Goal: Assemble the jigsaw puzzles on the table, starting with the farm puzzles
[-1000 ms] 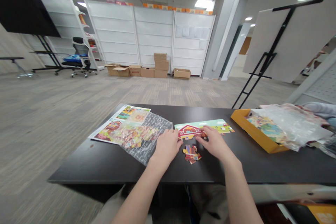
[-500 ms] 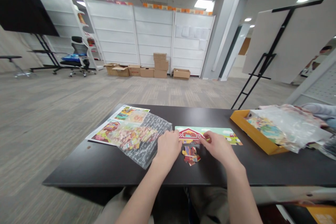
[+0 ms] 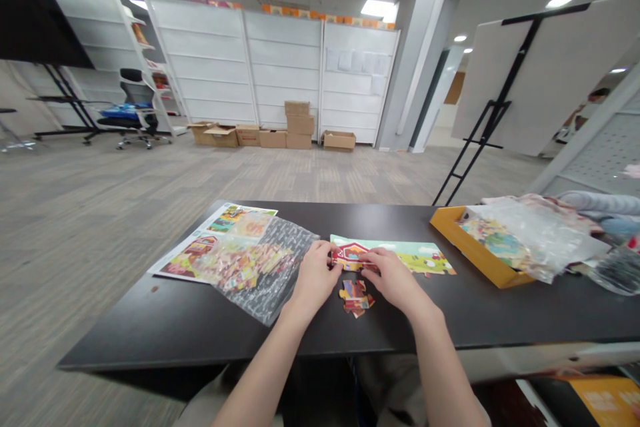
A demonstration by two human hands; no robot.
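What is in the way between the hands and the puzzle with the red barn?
Nothing visible. The left hand and right hand already touch the barn puzzle strip; loose pieces lie nearer, between the wrists.

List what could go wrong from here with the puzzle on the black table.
1. Both the left hand and right hand press on the joined strip of farm-picture puzzle pieces; a push could part its seams.
2. The small loose cluster of puzzle pieces lies near the front edge of the black table; a wrist might sweep it off.
3. The clear bubble-wrap bag of pieces lies beside the left hand and could get dragged.
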